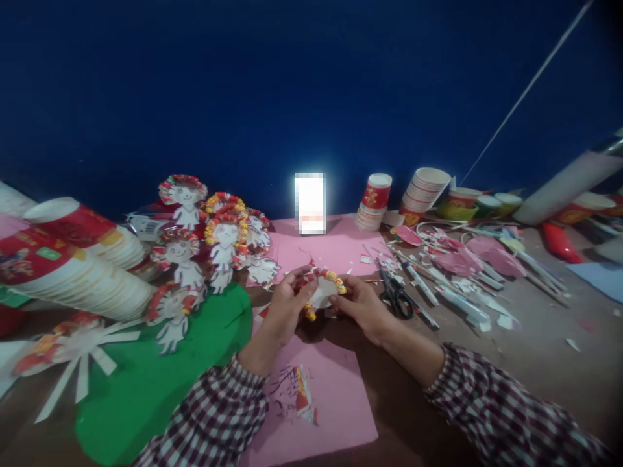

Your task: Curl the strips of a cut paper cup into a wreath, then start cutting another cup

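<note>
Between my two hands is a paper-cup craft piece (322,297), with a white round middle and a curled red and yellow rim. My left hand (287,303) closes on its left side, thumb on the near face. On the right edge, the fingers and thumb of my right hand (365,306) pinch it. Below lies a pink sheet (341,383) with red and yellow paper scraps (302,392). Black-handled scissors (398,295) lie just beyond my right hand. To the left stand several finished-looking paper dolls (224,243) with curled red and yellow hair.
Stacked paper cups (92,272) lean at the left beside a green sheet (160,389). More cups (423,191) stand at the back right. A bright screen (310,204) stands against the blue wall. Pens (418,282) and pink scraps (457,256) litter the right side.
</note>
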`<state>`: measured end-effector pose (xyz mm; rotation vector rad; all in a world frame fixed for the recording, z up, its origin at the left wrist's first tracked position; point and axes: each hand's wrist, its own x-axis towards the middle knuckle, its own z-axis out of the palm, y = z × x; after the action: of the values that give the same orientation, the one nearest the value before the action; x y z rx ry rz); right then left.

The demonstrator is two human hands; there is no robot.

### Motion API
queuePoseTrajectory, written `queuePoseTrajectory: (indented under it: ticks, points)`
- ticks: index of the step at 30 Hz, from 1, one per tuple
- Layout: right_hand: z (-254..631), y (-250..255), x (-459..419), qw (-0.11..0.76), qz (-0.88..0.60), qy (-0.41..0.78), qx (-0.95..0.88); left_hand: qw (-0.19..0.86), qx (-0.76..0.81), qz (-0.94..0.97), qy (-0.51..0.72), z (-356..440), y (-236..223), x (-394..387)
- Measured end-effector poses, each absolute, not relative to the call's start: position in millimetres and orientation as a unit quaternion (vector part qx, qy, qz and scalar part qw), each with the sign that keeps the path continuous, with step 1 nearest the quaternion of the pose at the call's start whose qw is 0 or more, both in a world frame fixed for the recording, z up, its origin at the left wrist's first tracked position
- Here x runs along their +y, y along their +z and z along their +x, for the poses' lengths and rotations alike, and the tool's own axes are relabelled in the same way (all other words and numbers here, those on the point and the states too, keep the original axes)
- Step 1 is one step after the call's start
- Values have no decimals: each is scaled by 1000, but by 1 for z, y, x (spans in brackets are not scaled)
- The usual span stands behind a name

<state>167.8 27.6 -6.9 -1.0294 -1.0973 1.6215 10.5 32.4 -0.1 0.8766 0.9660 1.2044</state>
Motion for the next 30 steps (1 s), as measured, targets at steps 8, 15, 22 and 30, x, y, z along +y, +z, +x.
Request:
queuePoseTrajectory:
  ticks: [8,15,22,30]
  points:
    - [167,0,25,441,-401,605,-528,566,453,446,526,8,-6,33]
    - [168,-1,27,469,-448,537,-539,530,465,527,474,11,-1,30]
    - [167,-5,28,477,-467,530,-524,533,460,533,469,14,-1,28]
    - [168,-5,27,459,-443,545,-545,552,473,505,466,12,-6,30]
